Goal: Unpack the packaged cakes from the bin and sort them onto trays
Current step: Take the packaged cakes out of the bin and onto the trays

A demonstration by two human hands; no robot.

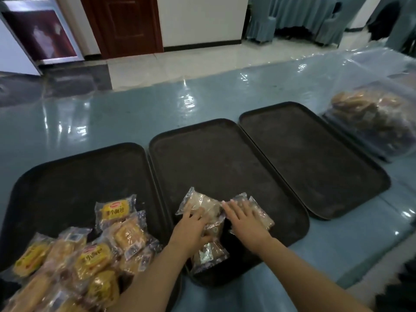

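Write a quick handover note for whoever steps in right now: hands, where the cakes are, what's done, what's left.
Left hand: flat on the clear-wrapped cakes on the middle tray, gripping nothing.
Right hand: flat on another clear-wrapped cake, same tray.
Left tray: pile of yellow-wrapped cakes at its near end.
Right tray: nothing on it.
Bag of pastries: far right on the table, unsorted.
Done: two kinds started on two trays.
Left: spread them out, sort the rest.

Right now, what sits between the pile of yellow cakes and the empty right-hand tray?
In the head view, the middle tray lies between them, holding a few pale packets. The left hand and right hand rest flat on those packets.
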